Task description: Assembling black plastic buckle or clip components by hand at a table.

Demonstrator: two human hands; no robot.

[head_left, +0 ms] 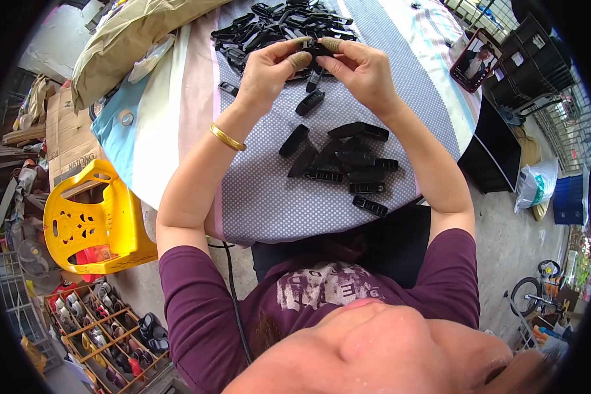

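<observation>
Over the far part of the table, my left hand (264,77) and my right hand (366,73) meet, thumbs and forefingers pinched on a small black plastic piece (316,49). My fingers cover much of it, so its exact kind is unclear. Tan wraps sit on some fingertips. Just beyond my hands lies a large heap of narrow black plastic pieces (276,20). Nearer to me is a looser group of longish black plastic pieces (358,159), some showing slotted sides. Single black pieces, such as one (310,102) below my hands, lie between the two groups.
A patterned cloth (262,213) covers the table. At its right edge stands a phone (477,60) beside black crates (532,59). A roll of tape (126,118) and brown paper wrapping (128,49) lie left. A yellow plastic chair (121,230) stands at the left.
</observation>
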